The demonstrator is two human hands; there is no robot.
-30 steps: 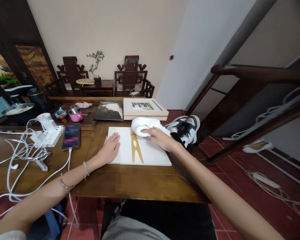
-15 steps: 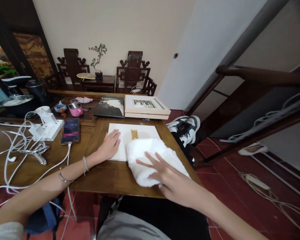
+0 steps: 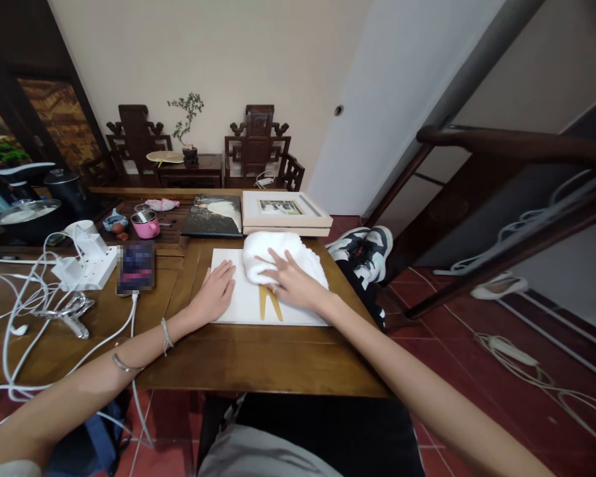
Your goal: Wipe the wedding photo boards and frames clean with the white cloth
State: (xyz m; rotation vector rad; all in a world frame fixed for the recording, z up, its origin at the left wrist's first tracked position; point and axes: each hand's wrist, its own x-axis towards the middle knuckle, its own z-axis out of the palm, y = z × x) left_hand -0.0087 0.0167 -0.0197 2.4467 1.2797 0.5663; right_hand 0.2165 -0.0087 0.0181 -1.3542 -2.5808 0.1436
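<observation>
A white board [image 3: 238, 306] lies flat on the brown wooden table, with a yellow-gold shape [image 3: 270, 305] on it, its two lower strips showing. My left hand [image 3: 218, 291] rests flat on the board's left side, fingers extended and holding nothing. Spread out on top of a fluffy white cloth [image 3: 308, 262], my right hand [image 3: 291, 278] presses it against the board's upper right. The cloth hides the upper part of the yellow shape.
Behind the board are a dark picture [image 3: 212, 215] and a pale framed picture [image 3: 285, 211]. Leftward lie a phone [image 3: 136, 266], a power strip [image 3: 97, 268], tangled white cables and a pink cup [image 3: 146, 225]. Shoes [image 3: 362, 250] are beyond the right edge.
My right hand and the cloth have moved away from me, up the board. The lower strips of the yellow shape now show and its top is covered. My left hand stays on the board.
</observation>
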